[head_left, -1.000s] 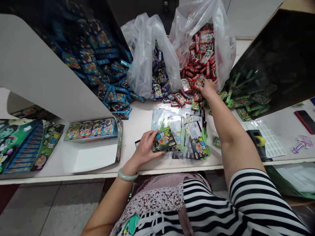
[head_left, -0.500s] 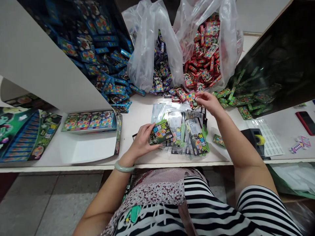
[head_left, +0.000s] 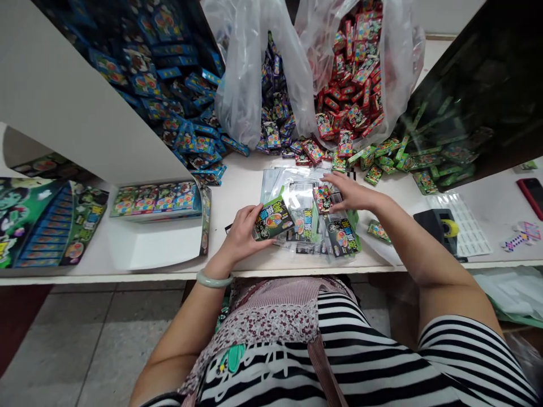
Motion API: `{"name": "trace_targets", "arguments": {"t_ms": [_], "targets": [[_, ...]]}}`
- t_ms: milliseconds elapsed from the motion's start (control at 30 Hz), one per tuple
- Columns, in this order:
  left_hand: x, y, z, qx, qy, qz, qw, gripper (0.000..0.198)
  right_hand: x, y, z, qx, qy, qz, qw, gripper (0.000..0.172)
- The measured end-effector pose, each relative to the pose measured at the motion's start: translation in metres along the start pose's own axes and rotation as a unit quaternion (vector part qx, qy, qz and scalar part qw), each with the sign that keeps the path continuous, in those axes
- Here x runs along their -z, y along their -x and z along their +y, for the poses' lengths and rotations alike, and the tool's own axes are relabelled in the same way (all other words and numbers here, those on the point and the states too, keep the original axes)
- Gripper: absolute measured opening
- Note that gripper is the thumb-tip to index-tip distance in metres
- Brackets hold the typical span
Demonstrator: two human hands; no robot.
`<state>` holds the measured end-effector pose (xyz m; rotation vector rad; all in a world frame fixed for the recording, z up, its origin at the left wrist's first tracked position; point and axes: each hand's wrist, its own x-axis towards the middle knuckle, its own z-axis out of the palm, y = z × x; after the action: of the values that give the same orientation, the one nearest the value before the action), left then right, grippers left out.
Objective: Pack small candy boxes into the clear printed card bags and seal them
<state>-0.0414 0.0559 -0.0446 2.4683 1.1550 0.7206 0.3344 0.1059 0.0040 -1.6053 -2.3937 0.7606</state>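
My left hand, with a pale bangle at the wrist, grips a black and green printed packet between thumb and fingers. Right of it, my right hand holds a small red box by its edge, above a loose pile of clear plastic bags. Under the hands lie more printed packets, one of them below my right hand. Small red boxes and green boxes lie beyond the pile.
Plastic bags of purple boxes and red boxes stand at the back. Blue boxes spill out on the left. A white tray holds small boxes. On the right are a tape dispenser and a red phone.
My right hand has come from the red boxes back toward me, over the bags, with a small red box. My left hand still holds its packet. The view has shifted slightly.
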Motion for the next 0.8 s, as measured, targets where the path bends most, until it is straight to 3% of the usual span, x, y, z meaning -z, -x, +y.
{"name": "trace_targets", "arguments": {"t_ms": [100, 167, 267, 400, 567, 667, 800], "targets": [[-0.003, -0.002, 0.002, -0.014, 0.006, -0.005, 1.0, 0.101, -0.01, -0.001, -0.006, 0.029, 0.04, -0.037, 0.998, 0.078], [-0.003, -0.003, 0.002, -0.019, 0.007, -0.008, 1.0, 0.102, -0.009, 0.002, -0.015, 0.057, 0.024, 0.002, 0.998, 0.068], [-0.001, -0.004, 0.002, -0.023, 0.009, -0.015, 1.0, 0.103, 0.004, 0.015, -0.033, 0.136, -0.035, 0.068, 0.988, 0.068], [-0.001, -0.009, 0.004, -0.05, 0.027, -0.018, 0.998, 0.105, 0.017, 0.027, -0.062, 0.234, -0.02, -0.006, 0.972, 0.066], [-0.002, -0.016, 0.01, -0.077, 0.043, -0.033, 0.996, 0.106, 0.008, 0.021, -0.081, 0.222, 0.061, -0.037, 0.972, 0.064], [-0.003, -0.017, 0.013, -0.068, 0.051, -0.038, 0.996, 0.106, 0.0, 0.016, -0.086, 0.209, 0.046, -0.034, 0.976, 0.063], [-0.003, -0.014, 0.016, -0.033, 0.06, -0.018, 0.997, 0.104, -0.009, 0.016, -0.095, 0.131, -0.039, 0.042, 0.99, 0.074]]}}
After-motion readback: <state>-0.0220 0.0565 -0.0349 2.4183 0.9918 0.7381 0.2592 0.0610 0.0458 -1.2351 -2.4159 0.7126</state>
